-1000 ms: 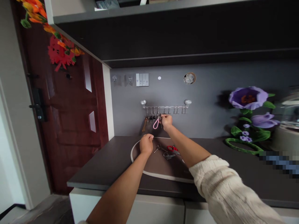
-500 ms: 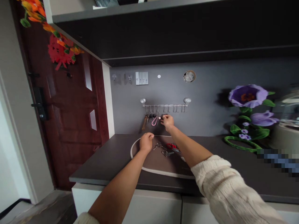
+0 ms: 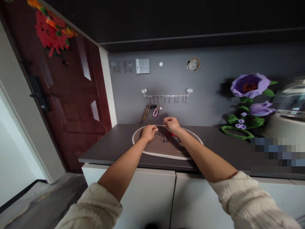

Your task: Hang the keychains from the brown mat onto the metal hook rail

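Note:
My left hand (image 3: 149, 132) is low over a brown oval mat with a pale rim (image 3: 166, 156). Its fingertips are closed at the upper end of a bunch of keys (image 3: 158, 135). A second set of keys (image 3: 164, 140) lies just right of that. My right hand (image 3: 172, 124) hovers over the mat's back edge with bent fingers slightly apart and nothing visible in them. Under its wrist a red item (image 3: 172, 134) is partly hidden. Above, a clear hook rail (image 3: 166, 95) carries several keys (image 3: 151, 108), a brown strap (image 3: 145, 113) and a pink loop keychain (image 3: 155, 111) on its left hooks.
Purple artificial flowers (image 3: 250, 86) and a pale appliance with a glass top (image 3: 283, 124) stand on the right of the dark counter (image 3: 214, 149). A dark shelf (image 3: 181, 22) hangs overhead. The red-brown door (image 3: 78, 105) is at left.
My right hand has come down from the hook rail, leaving the pink keychain hanging. My left hand has lowered to the keys on the mat. The view has tilted downward.

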### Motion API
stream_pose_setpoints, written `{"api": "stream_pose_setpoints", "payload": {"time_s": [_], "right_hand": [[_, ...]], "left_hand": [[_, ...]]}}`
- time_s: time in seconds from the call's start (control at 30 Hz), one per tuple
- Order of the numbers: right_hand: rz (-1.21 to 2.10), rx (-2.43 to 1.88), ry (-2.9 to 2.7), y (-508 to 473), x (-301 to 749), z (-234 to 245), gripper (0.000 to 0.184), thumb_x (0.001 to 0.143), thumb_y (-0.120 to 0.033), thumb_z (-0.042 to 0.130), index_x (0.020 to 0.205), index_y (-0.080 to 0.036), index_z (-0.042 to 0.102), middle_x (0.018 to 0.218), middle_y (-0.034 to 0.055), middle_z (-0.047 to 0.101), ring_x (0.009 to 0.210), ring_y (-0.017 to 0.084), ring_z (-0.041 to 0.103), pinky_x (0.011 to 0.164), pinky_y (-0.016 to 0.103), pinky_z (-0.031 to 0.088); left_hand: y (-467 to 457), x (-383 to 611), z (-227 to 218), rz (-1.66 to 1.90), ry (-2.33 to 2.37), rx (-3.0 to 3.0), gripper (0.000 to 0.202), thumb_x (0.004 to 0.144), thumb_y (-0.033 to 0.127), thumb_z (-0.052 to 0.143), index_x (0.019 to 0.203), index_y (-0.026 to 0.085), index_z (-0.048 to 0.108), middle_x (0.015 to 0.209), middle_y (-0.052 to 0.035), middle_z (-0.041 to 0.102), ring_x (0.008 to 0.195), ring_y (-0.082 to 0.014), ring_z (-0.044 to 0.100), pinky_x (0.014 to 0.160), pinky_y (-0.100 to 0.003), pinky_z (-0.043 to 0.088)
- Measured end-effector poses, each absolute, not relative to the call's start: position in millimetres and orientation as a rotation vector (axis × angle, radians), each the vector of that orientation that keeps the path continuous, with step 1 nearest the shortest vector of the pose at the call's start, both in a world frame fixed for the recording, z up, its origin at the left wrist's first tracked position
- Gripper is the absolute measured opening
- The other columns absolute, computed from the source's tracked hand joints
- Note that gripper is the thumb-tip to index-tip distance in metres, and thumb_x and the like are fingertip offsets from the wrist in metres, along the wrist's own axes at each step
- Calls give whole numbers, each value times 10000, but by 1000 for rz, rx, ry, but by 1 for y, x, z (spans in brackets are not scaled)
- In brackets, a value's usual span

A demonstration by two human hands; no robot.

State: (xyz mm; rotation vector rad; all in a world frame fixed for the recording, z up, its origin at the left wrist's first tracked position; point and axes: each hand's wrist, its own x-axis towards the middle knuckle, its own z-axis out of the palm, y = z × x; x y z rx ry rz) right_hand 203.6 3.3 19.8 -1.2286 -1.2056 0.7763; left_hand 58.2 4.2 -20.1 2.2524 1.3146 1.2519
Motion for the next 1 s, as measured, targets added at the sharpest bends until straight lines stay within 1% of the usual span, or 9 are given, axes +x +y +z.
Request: {"api": "stream_pose_setpoints", "payload": {"time_s": [0.13,0.23,0.37,0.5,0.77,1.0], "right_hand": [[615,-1342,-1411,0,208,-2,66,641,-116,532,678,-156,570,562,-8,569,480,81,486,535,217,399],[462,-1422,-1581,-1,211,-10,81,630,-113,552,669,-168,596,549,-8,575,503,97,494,578,227,387],[267,-1473,-1759,-2,212,-11,102,620,-92,566,626,-183,613,625,20,618,609,129,536,638,230,376],[148,-1545,-1870,-5,210,-11,121,654,-97,547,673,-178,633,736,56,649,690,159,565,660,239,375],[77,-1591,-1970,-7,209,-10,150,690,-128,529,769,-174,648,829,73,657,754,169,573,674,238,375],[150,-1549,-1952,-9,208,-7,110,671,-140,557,739,-172,637,729,45,641,669,136,551,647,223,367]], "left_hand": [[0,58,-19,1118,1403,2247,206,715,316,530,703,172,677,723,-67,663,664,-152,553,678,-243,380],[-3,58,-18,1075,1457,2241,229,706,360,538,700,184,684,738,-66,666,660,-153,555,677,-242,378],[-2,58,-18,1050,1456,2270,197,702,323,539,698,193,687,777,-64,671,689,-158,560,686,-245,384],[2,58,-21,1045,1446,2287,165,694,258,535,700,186,683,766,-58,670,697,-159,562,674,-246,390],[3,58,-21,1126,1289,2328,185,727,239,491,731,165,662,780,-50,663,706,-149,561,688,-243,399],[3,59,-18,1285,1231,2253,184,740,198,450,739,138,624,741,-48,639,695,-144,550,685,-248,405]]}}
